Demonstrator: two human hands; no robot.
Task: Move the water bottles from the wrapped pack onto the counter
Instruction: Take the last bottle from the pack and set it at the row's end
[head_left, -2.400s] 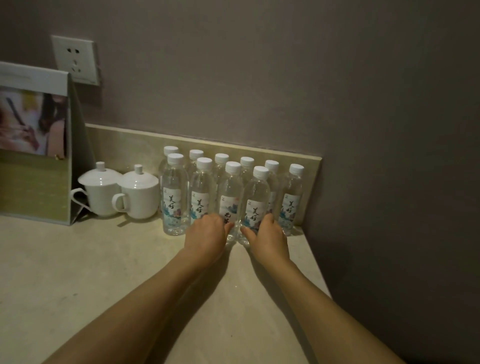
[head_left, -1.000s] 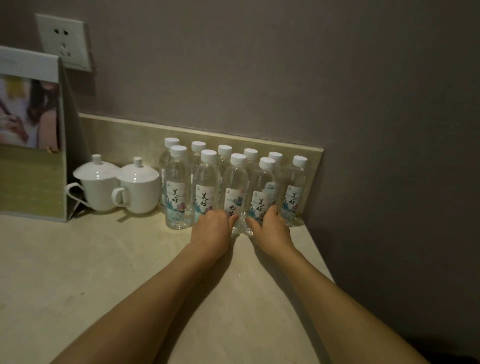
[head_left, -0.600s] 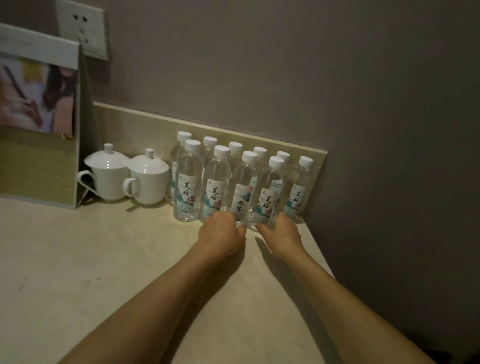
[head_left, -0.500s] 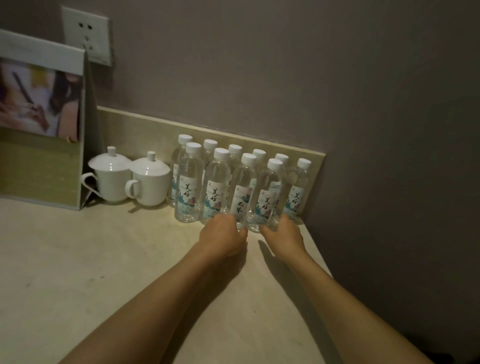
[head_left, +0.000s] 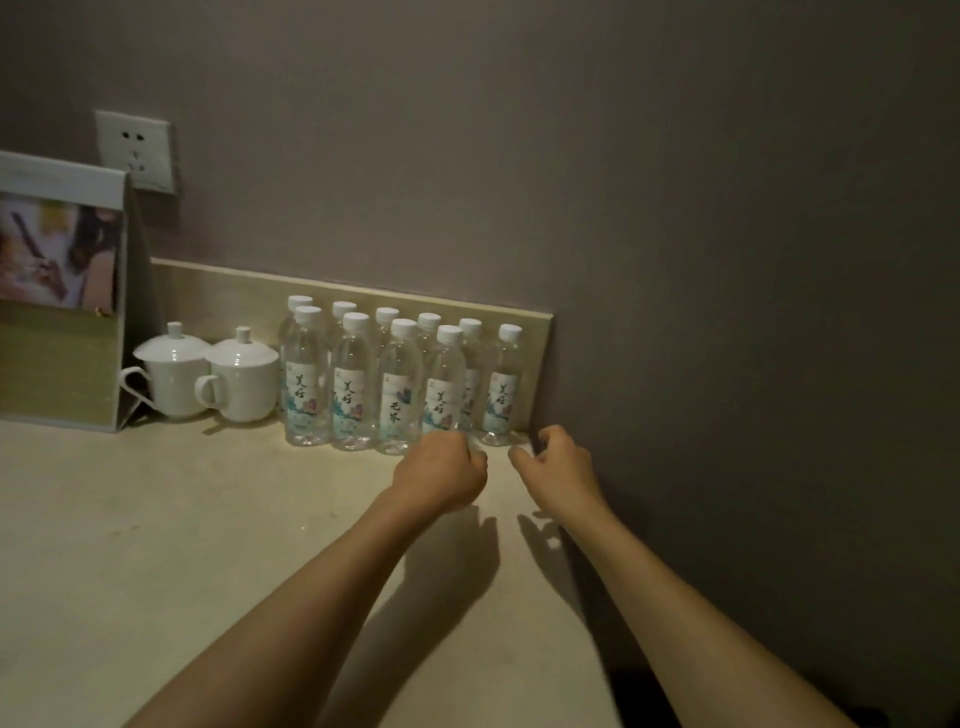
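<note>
Several clear water bottles (head_left: 400, 384) with white caps and printed labels stand upright in two rows on the beige counter (head_left: 156, 530), against the backsplash at the back right. My left hand (head_left: 441, 475) is curled into a loose fist just in front of the front row's rightmost bottle (head_left: 448, 384), holding nothing. My right hand (head_left: 556, 467) hovers to the right of it, near the end bottle (head_left: 503, 389) of the back row, fingers bent but apart and empty. No wrapped pack is in view.
Two white lidded cups (head_left: 174, 376) (head_left: 243, 382) stand left of the bottles. Further left is a standing display card (head_left: 62, 291), with a wall socket (head_left: 136, 150) above it. A dark wall (head_left: 727, 364) bounds the counter on the right.
Both hands have come off the front-row bottles and drawn back a little; my right hand shifted right. The tilted front-right bottle now stands upright in its row.
</note>
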